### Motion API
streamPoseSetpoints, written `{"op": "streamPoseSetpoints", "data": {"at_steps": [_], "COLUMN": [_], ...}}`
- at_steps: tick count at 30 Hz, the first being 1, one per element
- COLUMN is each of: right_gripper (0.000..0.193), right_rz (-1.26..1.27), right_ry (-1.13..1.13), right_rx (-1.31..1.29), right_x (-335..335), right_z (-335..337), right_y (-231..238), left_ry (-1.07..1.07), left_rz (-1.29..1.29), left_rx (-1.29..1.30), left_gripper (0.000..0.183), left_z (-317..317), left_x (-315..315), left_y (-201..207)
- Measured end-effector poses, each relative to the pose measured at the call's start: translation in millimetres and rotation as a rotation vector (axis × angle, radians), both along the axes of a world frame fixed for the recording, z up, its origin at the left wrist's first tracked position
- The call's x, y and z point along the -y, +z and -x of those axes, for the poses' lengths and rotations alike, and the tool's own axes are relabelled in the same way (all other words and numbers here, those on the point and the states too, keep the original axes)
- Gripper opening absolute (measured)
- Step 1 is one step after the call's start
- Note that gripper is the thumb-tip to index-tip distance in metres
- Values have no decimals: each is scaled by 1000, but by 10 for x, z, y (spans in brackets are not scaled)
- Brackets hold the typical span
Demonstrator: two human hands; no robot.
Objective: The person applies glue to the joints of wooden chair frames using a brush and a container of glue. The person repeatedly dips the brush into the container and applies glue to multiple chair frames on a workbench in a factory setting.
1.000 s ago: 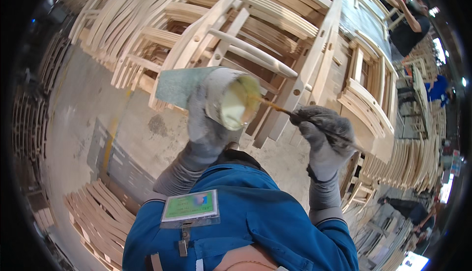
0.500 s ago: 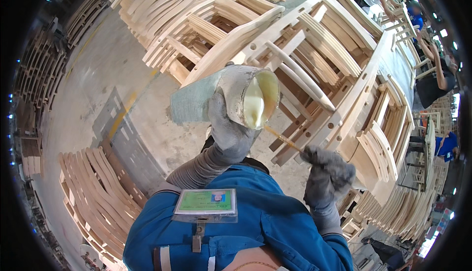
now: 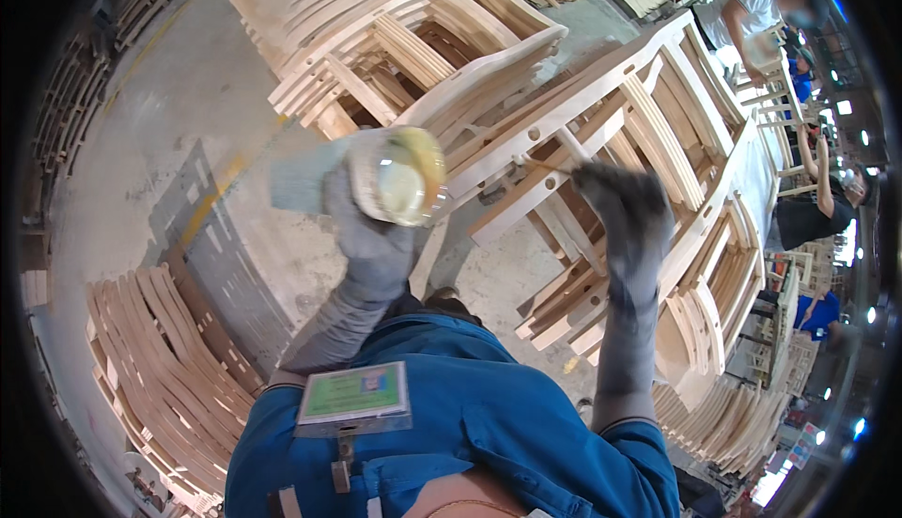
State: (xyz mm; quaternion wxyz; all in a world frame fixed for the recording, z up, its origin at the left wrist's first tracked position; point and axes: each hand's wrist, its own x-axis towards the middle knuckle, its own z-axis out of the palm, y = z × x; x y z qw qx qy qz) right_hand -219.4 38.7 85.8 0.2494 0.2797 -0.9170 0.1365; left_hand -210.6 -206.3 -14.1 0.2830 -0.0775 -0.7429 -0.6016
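Note:
My left hand (image 3: 369, 250), in a grey glove, is closed round a whitish cup (image 3: 362, 175) tilted so its mouth faces me. Thick cream-coloured liquid (image 3: 402, 191) shows inside it. A pale blue-grey piece (image 3: 305, 178) sticks out to the left of the cup; what it is, I cannot tell. Higher up on the right, my right hand (image 3: 628, 213), also gloved, grips a thin brownish stick (image 3: 548, 164). The stick's far end reaches a light wooden frame (image 3: 503, 169) with round holes, but blur hides whether they touch.
Stacked wooden frames (image 3: 442, 39) stand ahead. Curved wooden slats (image 3: 174, 349) are piled at the lower left, more (image 3: 723, 424) at the lower right. Concrete floor (image 3: 141, 199) with a yellow line lies left. Two people, one in a white shirt (image 3: 742, 15), work at the far right.
My left hand and the cup have moved left. My right hand has risen with the stick, away from the cup's mouth and up to the wooden frame.

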Motion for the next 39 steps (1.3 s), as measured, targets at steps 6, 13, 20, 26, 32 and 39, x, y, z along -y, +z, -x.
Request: {"op": "streamPoseSetpoints", "data": {"at_steps": [6,13,20,26,32,39], "right_gripper": [22,24,22,21,23,28], "right_rz": [386,417,194,281,239,191], "right_ry": [-329,-325,-241,-200,-327,-400], "right_rx": [499,665,527,440,553,493], "right_x": [-128,-72,3,-99,2,17], "right_z": [985,1245,1067,1096,1090,1032], "right_y": [-422,-592,-573,-643,-586,-459], "left_ry": [161,231,226,206,189,66], "left_rz": [46,145,144,143,229,91], "left_rx": [-79,-16,-26,-43,-31,-73], "left_gripper": [71,74,76,82,84,78], "left_z": [179,223,199,163,169,257], "left_x": [543,751,749,662,648,615], "left_y": [-154,-260,-260,-283,-234,-220]}}
